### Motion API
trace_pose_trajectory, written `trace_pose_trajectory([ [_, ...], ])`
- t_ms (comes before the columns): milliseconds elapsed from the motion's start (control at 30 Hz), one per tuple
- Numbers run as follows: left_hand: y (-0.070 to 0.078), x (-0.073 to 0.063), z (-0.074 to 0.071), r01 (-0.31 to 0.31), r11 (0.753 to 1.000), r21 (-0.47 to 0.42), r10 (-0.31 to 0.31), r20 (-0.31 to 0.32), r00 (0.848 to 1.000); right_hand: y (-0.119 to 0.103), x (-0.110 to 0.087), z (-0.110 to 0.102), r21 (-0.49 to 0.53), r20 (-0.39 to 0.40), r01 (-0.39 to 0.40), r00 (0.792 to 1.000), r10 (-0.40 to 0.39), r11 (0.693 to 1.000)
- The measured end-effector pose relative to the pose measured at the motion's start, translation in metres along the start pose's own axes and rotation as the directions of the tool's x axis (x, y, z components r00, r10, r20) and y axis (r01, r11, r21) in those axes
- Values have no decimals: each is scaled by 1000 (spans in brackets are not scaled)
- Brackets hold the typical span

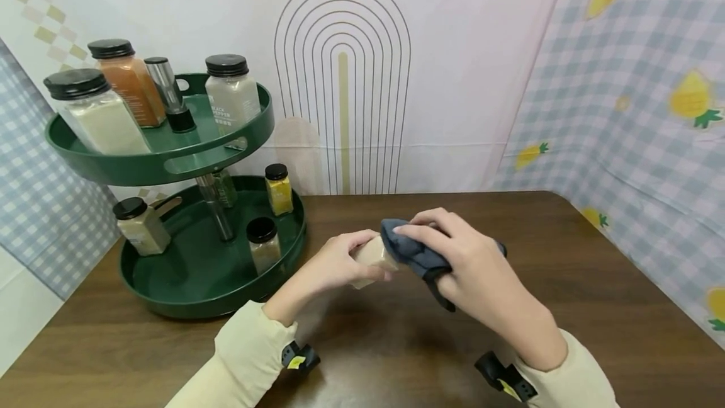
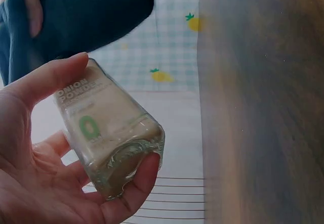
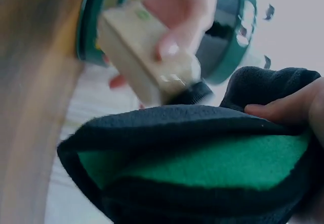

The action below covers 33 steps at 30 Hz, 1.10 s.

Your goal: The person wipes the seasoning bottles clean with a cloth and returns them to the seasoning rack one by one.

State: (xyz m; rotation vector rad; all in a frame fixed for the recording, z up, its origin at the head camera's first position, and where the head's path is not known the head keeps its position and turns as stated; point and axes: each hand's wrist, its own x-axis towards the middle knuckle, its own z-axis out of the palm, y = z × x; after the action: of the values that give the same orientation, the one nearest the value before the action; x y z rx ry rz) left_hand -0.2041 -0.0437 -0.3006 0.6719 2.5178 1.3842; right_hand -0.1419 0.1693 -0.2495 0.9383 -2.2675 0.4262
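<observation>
A square glass jar of onion powder (image 2: 109,118) lies tilted in my left hand (image 1: 338,261), thumb on one side and fingers curled round the other. Its base faces the left wrist camera, and its black lid (image 3: 191,93) shows in the right wrist view. My right hand (image 1: 472,263) grips a folded dark grey cloth (image 1: 416,250) with a green inner side (image 3: 202,163). In the head view the cloth is right at the jar's lid end and hides the lid; whether they touch I cannot tell.
At left stands a two-tier green turntable rack (image 1: 209,304). Its upper tier carries large jars, such as the black pepper jar (image 1: 232,96); smaller ones, including a yellow jar (image 1: 279,191), stand below. Brown wooden table (image 1: 566,257) underneath; patterned cloth walls (image 1: 640,112) behind and to the right.
</observation>
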Motion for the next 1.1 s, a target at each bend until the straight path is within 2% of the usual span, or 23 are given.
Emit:
trace_pose_trajectory([
  [67, 0, 0, 1, -27, 999, 25, 27, -7, 1000, -3, 0, 5, -3, 16, 12, 1000, -12, 1000],
  [167, 3, 0, 1, -33, 999, 6, 33, -17, 999, -3, -1, 7, -24, 48, 4, 999, -3, 1000],
  [267, 6, -1, 0, -14, 999, -44, 13, -25, 1000, -1, -1, 4, -24, 67, 15, 998, -13, 1000],
  [533, 0, -2, -1, 28, 993, -116, -28, 0, 1000, 2, -2, 1, -40, 135, 51, 990, -45, 998],
  [667, 1, -2, -5, 53, 980, -190, -49, 26, 998, 7, -3, -1, -71, 167, 26, 986, -13, 997],
  [833, 5, -5, -8, 56, 967, -247, -42, 59, 997, 15, -3, 0, -161, 186, -31, 981, 61, 986],
  [967, 9, -7, -9, 36, 969, -246, -18, 74, 997, 18, -3, 0, -183, 138, -99, 982, 125, 978],
  [1100, 9, -7, -9, 8, 973, -231, 7, 66, 998, 12, -2, -6, -82, 7, -128, 992, 129, 988],
])
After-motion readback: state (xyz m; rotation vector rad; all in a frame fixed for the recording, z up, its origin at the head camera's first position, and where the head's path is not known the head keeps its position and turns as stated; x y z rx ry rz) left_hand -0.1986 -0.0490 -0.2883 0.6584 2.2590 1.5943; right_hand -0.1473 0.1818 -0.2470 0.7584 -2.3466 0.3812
